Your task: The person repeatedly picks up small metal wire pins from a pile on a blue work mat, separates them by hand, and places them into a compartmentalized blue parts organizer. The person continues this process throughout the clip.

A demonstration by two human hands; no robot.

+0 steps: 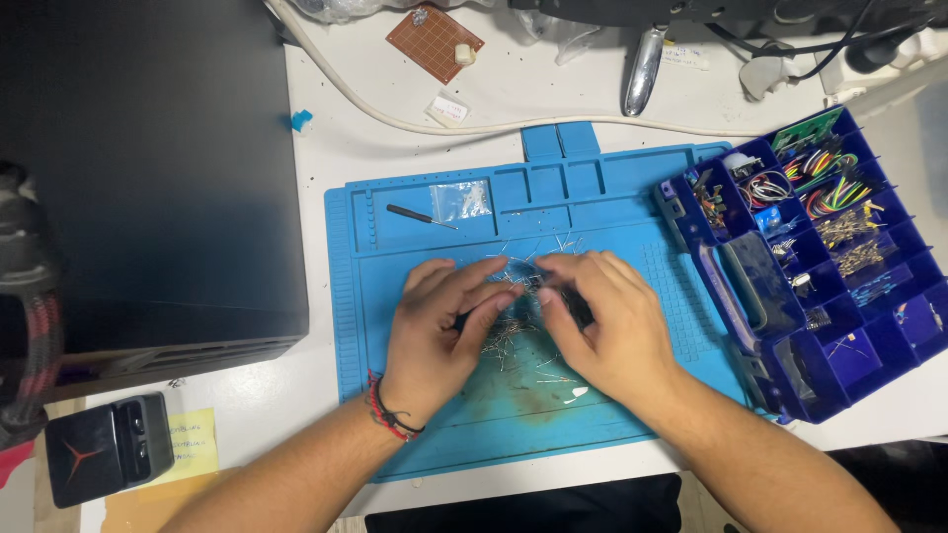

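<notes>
White desk w/ a blue silicone work mat (434, 434) laid across the middle – prob. there to keep small parts from rolling off and to spare the desktop. Both hands sit over the mat's centre, on a loose heap of thin wire-leaded components (515, 331).

Left hand (439, 331): palm down, fingers curled in, tips pressing into the pile's left edge – looks like it's corralling the leads, not gripping one piece. Red & black thread bands on the wrist. Right hand (602, 321): also palm down, fingers bent over the pile's right side, something dark under the fingertips; can't tell if it's pinching it or just covering it. Hands nearly touch at the fingertips, so the heap is boxed in btw. them.

Mat's top trays hold a small screwdriver (420, 215) and a clear zip bag (461, 199) – parked in recesses so they stay put, out of the work area. Dark blue compartment organizer (736, 296) sits open at the right, overlapping the mat's edge, near the right hand; coloured jumper wires and small parts sorted by cell.

Further back: a brown perfboard (433, 39), a white cable (395, 114) running across the desk. Black box (148, 168) at left, well apart.
</notes>
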